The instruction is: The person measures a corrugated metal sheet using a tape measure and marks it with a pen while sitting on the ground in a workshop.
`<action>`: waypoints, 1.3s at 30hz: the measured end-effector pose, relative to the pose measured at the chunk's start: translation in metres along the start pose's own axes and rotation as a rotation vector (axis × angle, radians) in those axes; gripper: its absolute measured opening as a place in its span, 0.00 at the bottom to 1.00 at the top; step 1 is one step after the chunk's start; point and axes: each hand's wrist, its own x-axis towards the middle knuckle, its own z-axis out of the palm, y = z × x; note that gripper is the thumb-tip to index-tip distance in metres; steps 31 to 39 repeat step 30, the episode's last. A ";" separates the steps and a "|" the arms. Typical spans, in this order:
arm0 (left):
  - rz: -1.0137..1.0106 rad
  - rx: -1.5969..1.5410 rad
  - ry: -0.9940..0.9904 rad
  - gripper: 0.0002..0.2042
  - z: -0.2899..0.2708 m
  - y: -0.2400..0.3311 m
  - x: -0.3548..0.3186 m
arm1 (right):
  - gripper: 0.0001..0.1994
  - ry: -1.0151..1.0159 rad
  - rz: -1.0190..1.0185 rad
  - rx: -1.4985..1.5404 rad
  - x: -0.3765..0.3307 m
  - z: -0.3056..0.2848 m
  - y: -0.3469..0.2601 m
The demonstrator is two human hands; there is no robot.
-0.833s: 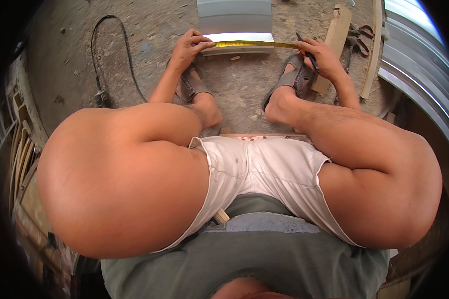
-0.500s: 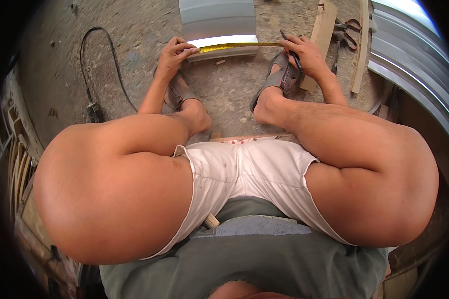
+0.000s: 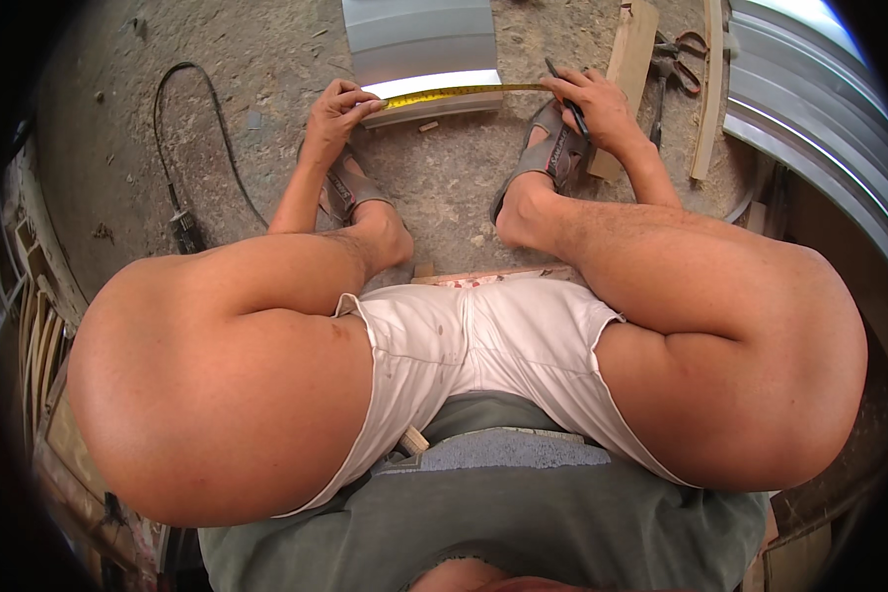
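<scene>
Two hands span the yellow tape measure (image 3: 464, 94) crosswise on the metal sheet (image 3: 419, 44): I see left hand (image 3: 337, 111) pinching its end, right hand (image 3: 594, 104) pinning the other while gripping a pencil (image 3: 567, 99).

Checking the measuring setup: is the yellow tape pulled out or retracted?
Pulled out: the yellow tape spans the metal sheet edge between the left hand and right hand.

Glossy metal sheet (image 3: 419, 44); matt wood plank (image 3: 629, 49); rough concrete floor (image 3: 266, 89).
</scene>
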 end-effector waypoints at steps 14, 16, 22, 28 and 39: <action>-0.004 0.087 -0.012 0.11 -0.002 0.000 0.000 | 0.29 -0.012 0.012 -0.002 0.000 -0.002 -0.002; 0.006 0.057 -0.005 0.14 -0.003 0.001 0.000 | 0.29 -0.020 0.013 0.039 -0.001 -0.004 -0.003; 0.109 -0.045 0.344 0.14 -0.036 0.040 -0.017 | 0.32 0.420 0.032 0.284 -0.012 -0.006 0.002; 0.200 -0.500 0.518 0.12 -0.157 0.101 -0.048 | 0.32 0.668 0.259 0.142 -0.034 -0.018 0.029; 0.284 -0.721 0.626 0.16 -0.209 0.125 -0.088 | 0.34 0.677 0.329 0.106 -0.034 -0.028 0.035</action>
